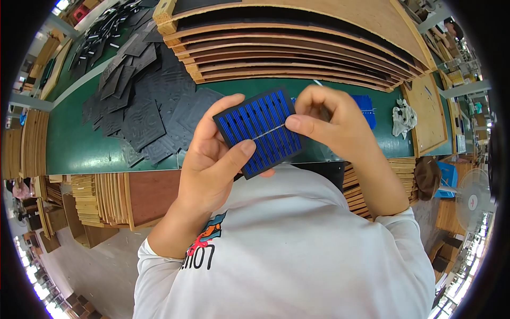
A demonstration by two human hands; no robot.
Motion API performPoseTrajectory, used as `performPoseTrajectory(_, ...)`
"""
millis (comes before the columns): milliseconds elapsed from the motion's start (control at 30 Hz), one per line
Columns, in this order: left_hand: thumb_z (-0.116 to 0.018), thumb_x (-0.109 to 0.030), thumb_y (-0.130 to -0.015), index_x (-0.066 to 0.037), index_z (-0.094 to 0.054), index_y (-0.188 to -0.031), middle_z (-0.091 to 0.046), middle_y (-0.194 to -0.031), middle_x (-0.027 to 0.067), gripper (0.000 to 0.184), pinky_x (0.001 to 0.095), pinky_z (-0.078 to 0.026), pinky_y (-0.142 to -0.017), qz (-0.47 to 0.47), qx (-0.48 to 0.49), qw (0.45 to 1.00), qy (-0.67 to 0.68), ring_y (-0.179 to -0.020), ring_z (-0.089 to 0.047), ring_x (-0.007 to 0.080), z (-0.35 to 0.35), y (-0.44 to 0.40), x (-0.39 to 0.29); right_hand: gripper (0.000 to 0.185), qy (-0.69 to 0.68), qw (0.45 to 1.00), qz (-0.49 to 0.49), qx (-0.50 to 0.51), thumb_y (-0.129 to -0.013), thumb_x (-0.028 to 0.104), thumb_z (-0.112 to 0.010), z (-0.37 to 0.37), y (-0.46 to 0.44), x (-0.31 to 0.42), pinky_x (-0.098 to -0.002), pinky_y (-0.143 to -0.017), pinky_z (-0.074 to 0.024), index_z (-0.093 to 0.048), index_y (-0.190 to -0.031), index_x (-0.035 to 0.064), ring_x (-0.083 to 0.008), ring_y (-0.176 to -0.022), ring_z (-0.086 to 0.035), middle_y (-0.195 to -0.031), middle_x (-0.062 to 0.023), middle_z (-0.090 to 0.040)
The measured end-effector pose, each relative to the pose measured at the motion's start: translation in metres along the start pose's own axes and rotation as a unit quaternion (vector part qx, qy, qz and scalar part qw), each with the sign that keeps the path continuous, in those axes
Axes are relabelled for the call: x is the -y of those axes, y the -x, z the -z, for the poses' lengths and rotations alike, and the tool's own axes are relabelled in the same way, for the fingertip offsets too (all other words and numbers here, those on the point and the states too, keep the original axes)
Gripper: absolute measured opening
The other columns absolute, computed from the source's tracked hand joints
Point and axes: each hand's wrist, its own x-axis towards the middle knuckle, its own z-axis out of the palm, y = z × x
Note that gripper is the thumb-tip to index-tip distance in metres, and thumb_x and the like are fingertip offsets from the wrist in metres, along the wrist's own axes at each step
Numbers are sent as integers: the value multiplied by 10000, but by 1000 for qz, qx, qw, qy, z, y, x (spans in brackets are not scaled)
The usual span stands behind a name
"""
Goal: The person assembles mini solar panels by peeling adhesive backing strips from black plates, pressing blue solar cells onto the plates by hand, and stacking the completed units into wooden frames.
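A small square solar panel [260, 127], blue with a black border, is held tilted in front of my chest. A thin pale silver line runs across its face. My left hand [212, 154] grips the panel from the left, thumb on the face and fingers behind. At its right edge, my right hand [329, 122] pinches with the thumb at the end of the silver line. The right index finger is bent, and what lies under the thumb is hidden. Behind my right wrist lies another blue piece [365, 110] on the green table [69, 143].
A heap of black square plates [143, 125] covers the table's left part. Stacked wooden trays [303, 48] stand at the back. To the right are a crumpled white cloth [405, 118], a wooden board [429, 111] and a fan [473, 201]. Wooden frames [101, 199] stand below the table edge.
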Motion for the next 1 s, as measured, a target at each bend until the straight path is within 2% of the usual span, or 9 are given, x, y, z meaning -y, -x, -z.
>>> performPoseTrajectory(167, -535, 39, -879, -41, -305, -1346, -548, -1160, 145, 527, 322, -596, -684, -29, 7, 1000, 2, -973, -611, 197, 2, -3, 0, 254, -80, 996, 32, 3, -824, 231, -717, -2, 1, 4, -204, -537, -282, -567, -715, 57, -19, -605, -377, -644, 65, -470)
performPoseTrajectory(233, -609, 2, -864, -14, -454, -1174, -600, -959, 82, 347, 211, -506, -558, -150, -80, 976, -134, -781, -587, 105, 14, -5, 7, 257, -65, 997, 36, -13, -826, 230, -713, -1, 4, 12, -205, -535, -275, -561, -709, 59, -20, -602, -371, -638, 68, -460)
performPoseTrajectory(333, -678, -36, -838, -18, -541, -934, -574, -740, 8, 168, 163, -372, -488, -112, -91, 977, -156, -622, -500, 46, 19, -1, 7, 266, -45, 997, 58, -29, -829, 229, -702, -3, 6, 10, -206, -526, -262, -545, -693, 63, -19, -594, -355, -625, 74, -433)
performPoseTrajectory(500, -695, -71, -821, -22, -622, -722, -545, -655, -12, 133, 233, -387, -532, -96, -90, 952, -275, -597, -492, 68, 24, -4, 1, 346, -43, 998, 32, 45, -846, 313, -687, 5, 11, 16, -222, -523, -290, -523, -670, 65, -43, -601, -400, -622, 58, -467)
performPoseTrajectory(600, -744, -70, -719, -43, -642, -733, -617, -737, 76, 106, 271, -447, -608, -328, 12, 823, -464, -682, -587, 198, 17, -8, -26, 593, -84, 969, -8, 232, -814, 531, -655, 39, 4, 24, -242, -579, -376, -640, -1097, 11, -90, -670, -500, -861, -58, -639)
performPoseTrajectory(733, -781, -172, -681, -75, -690, -885, -657, -907, 115, 243, 336, -481, -726, -328, 143, 783, -509, -828, -626, 256, 23, -11, -66, 736, 34, 929, -20, 367, -759, 483, -726, 41, -12, 66, -258, -675, -407, -531, -1283, 4, -115, -762, -489, -1211, -132, -602)
performPoseTrajectory(833, -710, -587, -649, -17, -434, -1359, -414, -1389, 232, 951, 420, -332, -1040, -325, 120, 720, -601, -1284, -406, 382, 34, -10, -80, 680, 212, 939, 56, 265, -738, 397, -756, 63, -26, 106, -255, -639, -371, -547, -1276, 37, -98, -702, -444, -963, -30, -601)
performPoseTrajectory(933, -819, -345, -613, -5, -385, -1386, -357, -1448, 187, 950, 398, -304, -1073, -219, -25, 720, -658, -1333, -347, 348, 72, -6, -87, 659, 269, 953, 137, 26, -716, 359, -774, 107, -80, 115, -254, -647, -387, -555, -1279, 95, -112, -806, -522, -860, -4, -581)
performPoseTrajectory(1000, -828, -145, -591, -28, -451, -1339, -369, -1439, 172, 846, 397, -307, -1077, -141, -96, 679, -714, -1322, -349, 353, 115, -1, -82, 635, 387, 906, 163, -58, -737, 356, -758, 134, -129, 107, -284, -771, -436, -549, -1289, 123, -161, -964, -545, -1187, -84, -596)
